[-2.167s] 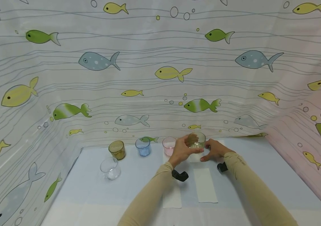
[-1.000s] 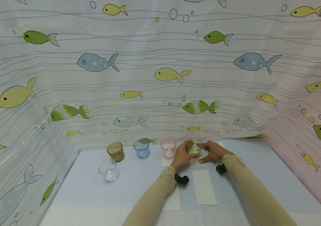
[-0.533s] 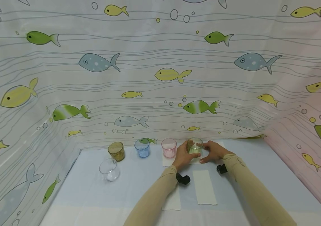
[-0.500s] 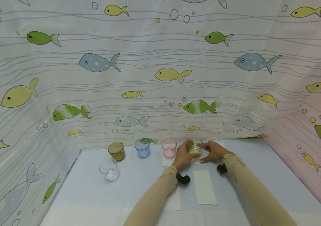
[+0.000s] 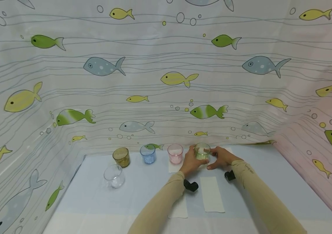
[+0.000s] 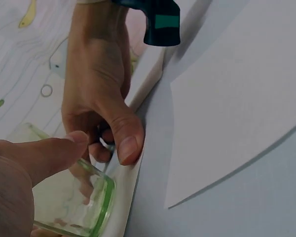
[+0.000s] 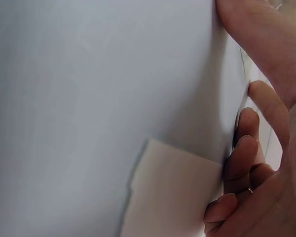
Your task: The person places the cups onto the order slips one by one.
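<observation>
My left hand [image 5: 191, 162] grips a green-tinted glass tumbler [image 5: 203, 155] from its left side, thumb across the near wall. The tumbler stands upright at the back of the table, over a white strip. In the left wrist view the left thumb [image 6: 49, 150] lies across the tumbler's wall, above its thick green base [image 6: 106, 200]. My right hand [image 5: 224, 157] is on the tumbler's other side, fingers bent loosely and thumb apart, low over the strip. In the right wrist view its fingertips [image 7: 244, 153] are near the surface beside a white strip [image 7: 170, 192].
Left of the hands stand a pink glass [image 5: 175, 154], a blue glass [image 5: 148, 155], a brown glass [image 5: 121, 158] and, nearer, a clear glass [image 5: 114, 176]. White strips [image 5: 212, 195] lie on the pale blue cloth. A fish-print curtain [image 5: 142, 110] rises behind the table.
Since 2.2 seconds ago the green tumbler has come down slightly and left to the surface, with my left hand still on it. Over the last second the hands have stayed nearly still.
</observation>
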Demonstrator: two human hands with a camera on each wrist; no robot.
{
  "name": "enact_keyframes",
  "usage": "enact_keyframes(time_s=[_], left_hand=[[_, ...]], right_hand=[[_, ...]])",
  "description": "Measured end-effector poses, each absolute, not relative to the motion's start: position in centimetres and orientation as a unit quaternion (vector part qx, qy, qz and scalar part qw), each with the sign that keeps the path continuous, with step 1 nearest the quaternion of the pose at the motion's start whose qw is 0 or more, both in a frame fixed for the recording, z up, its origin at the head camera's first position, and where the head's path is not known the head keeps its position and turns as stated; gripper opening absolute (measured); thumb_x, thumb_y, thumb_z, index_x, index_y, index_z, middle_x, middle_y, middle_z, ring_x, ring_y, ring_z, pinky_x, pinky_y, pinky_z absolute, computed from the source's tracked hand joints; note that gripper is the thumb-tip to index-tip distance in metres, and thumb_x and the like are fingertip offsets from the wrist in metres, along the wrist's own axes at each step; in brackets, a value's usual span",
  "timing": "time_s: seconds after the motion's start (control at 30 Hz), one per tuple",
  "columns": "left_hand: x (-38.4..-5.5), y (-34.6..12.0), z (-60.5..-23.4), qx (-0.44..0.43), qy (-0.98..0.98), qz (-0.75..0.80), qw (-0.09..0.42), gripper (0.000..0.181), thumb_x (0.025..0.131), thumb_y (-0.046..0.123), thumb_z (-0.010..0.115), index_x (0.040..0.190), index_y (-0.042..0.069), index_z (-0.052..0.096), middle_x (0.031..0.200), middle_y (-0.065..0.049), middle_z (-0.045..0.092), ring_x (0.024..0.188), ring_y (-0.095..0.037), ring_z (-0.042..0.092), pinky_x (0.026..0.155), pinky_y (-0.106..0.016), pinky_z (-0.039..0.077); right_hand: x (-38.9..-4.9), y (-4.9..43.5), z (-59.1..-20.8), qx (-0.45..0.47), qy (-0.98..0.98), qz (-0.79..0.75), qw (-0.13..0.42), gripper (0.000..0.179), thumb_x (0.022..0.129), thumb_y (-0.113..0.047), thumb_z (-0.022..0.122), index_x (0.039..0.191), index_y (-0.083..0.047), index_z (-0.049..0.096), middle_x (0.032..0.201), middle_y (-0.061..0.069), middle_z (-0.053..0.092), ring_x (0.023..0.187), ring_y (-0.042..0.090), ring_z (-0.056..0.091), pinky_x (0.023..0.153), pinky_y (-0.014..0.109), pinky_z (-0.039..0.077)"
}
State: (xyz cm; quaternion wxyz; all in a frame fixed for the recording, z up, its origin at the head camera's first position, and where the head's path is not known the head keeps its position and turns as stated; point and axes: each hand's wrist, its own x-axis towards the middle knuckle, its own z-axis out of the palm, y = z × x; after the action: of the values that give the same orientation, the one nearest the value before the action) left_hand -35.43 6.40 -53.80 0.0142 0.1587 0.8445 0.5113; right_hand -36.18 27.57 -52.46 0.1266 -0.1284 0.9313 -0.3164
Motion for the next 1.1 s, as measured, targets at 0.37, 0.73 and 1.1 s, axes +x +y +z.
enact_keyframes(time_s=[0.37,0.73,1.1], left_hand=[[-32.7,5.3,-49.6,0.197,0.828,0.523,-0.044,0.105,0.086,0.026,0.091,0.164,0.002,0.026,0.169,-0.016,0.040,0.154,-0.033,0.043,0.125,-0.050,0.040],[-29.7,0.2,-45.0,0.271,0.791,0.541,-0.091,0.075,0.099,0.027,0.077,0.159,0.005,0.038,0.161,-0.016,0.052,0.148,-0.028,0.052,0.122,-0.044,0.045],[-28.4,-7.6,-45.7,0.236,0.773,0.555,-0.198,0.049,0.099,0.017,0.077,0.142,0.003,0.060,0.139,-0.016,0.071,0.137,-0.035,0.062,0.116,-0.051,0.051]], right_hand=[[-36.3,27.5,-52.9,-0.127,0.936,-0.298,0.135,0.099,0.072,-0.039,0.100,0.153,-0.006,0.055,0.133,0.028,0.058,0.123,0.045,0.059,0.107,0.062,0.052],[-36.4,27.9,-52.9,-0.129,0.941,-0.280,0.137,0.102,0.074,-0.045,0.097,0.154,0.000,0.052,0.133,0.026,0.057,0.122,0.042,0.058,0.107,0.060,0.051],[-36.1,27.8,-52.3,-0.133,0.942,-0.275,0.141,0.101,0.076,-0.042,0.097,0.154,0.001,0.050,0.133,0.026,0.058,0.120,0.041,0.058,0.107,0.060,0.050]])
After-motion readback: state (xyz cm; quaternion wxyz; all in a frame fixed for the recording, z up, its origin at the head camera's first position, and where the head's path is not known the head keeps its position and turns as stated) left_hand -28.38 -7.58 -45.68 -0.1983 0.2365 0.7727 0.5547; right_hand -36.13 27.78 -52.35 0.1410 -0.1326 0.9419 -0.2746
